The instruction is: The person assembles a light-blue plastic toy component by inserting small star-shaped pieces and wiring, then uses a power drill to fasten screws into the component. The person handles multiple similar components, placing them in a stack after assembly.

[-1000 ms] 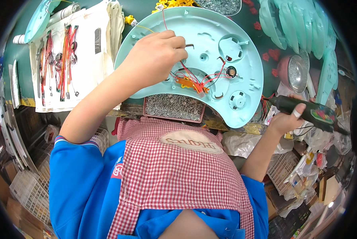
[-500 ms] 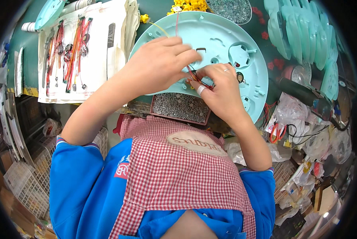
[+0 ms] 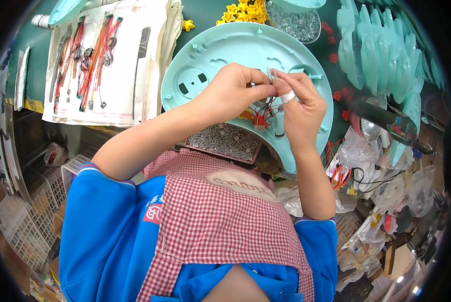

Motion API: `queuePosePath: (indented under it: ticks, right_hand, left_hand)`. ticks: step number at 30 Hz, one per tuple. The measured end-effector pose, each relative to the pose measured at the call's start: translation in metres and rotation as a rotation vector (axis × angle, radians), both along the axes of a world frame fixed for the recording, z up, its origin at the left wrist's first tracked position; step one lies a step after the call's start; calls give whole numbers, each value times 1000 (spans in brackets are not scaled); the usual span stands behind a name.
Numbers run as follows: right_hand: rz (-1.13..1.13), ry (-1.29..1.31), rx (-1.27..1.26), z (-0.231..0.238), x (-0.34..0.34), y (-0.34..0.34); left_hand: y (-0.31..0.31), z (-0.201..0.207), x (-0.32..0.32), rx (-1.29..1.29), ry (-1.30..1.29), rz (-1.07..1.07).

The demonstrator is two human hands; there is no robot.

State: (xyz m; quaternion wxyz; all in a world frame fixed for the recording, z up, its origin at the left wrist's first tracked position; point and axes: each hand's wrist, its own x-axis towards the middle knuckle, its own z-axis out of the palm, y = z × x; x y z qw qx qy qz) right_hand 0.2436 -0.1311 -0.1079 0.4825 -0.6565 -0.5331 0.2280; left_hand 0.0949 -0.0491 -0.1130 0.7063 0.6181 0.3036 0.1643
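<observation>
One clear piece (image 3: 270,74) is being pinched above the teal shell (image 3: 210,50)

The piece is being held between thumb and fingertips of the right hand (image 3: 303,103), over the right half of the shell's hollow. A white band is being worn on the thumb. The left hand (image 3: 235,88) is being held up against it from the other side, fingers curled and tips meeting; whether anything is being grasped by it cannot be told, as the tips are being hidden.

Dark and red wires (image 3: 265,108) are being shown just below the fingers, and part of them is being covered by the right hand. The shell is being carried by the green desk (image 3: 205,12), its curved rim turned away from the body. At its near edge, screws (image 3: 223,141) are being held in a tray (image 3: 220,154).

On the left, wire sets (image 3: 92,60) are being carried in rows by a white pile (image 3: 119,93). Beyond the shell, yellow stars (image 3: 243,11) are being seen beside a tub (image 3: 319,30) of clear bits. On the right, stacked teal parts (image 3: 381,50) are being seen near small red pieces (image 3: 333,58) and a dark tool (image 3: 379,117).
</observation>
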Motion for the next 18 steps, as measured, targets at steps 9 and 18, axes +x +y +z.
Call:
queuePosePath:
  ticks: [9,18]
  right_hand:
    - [304,-541,296,-11,33,15]
    - [329,-79,-209,-6,-2,18]
  left_hand:
    - [9,-11,-5,280,101,-14]
    - [4,-15,-32,950,432,-49]
